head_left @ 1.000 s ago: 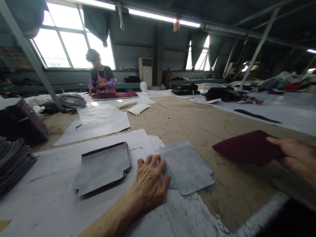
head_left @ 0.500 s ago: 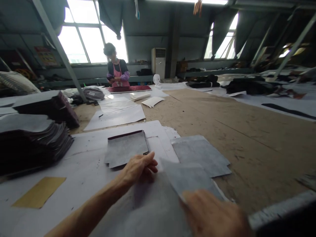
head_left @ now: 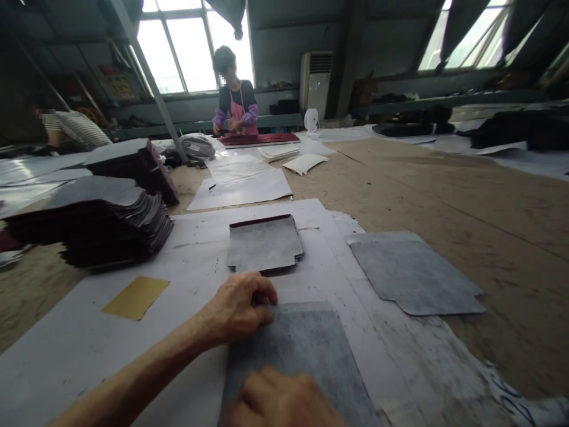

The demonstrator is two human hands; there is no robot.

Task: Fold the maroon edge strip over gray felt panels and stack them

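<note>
A grey fabric piece (head_left: 311, 344) lies in front of me on the white paper (head_left: 191, 296). At its far left corner is my left hand (head_left: 242, 305), fingers curled and the thumb and forefinger closed on the edge. My right hand (head_left: 284, 400) is over the near part of the same piece, smeared by motion, so its fingers are unclear. Just beyond my left hand sits a small stack of grey pieces (head_left: 264, 240) with a dark red folded far edge. Another grey piece with a notched corner (head_left: 413, 273) lies flat to the right.
Tall stacks of dark pieces (head_left: 120, 231) stand at the left, near a yellow card (head_left: 136, 298). White sheets (head_left: 242, 193) and a small white fan (head_left: 312, 121) are farther back. A person in a pink apron (head_left: 237, 110) works across the table; another bends at far left.
The grey piece that my right hand held at the right now lies flat in front of me. My left hand has come to its far corner. The view has turned left.
</note>
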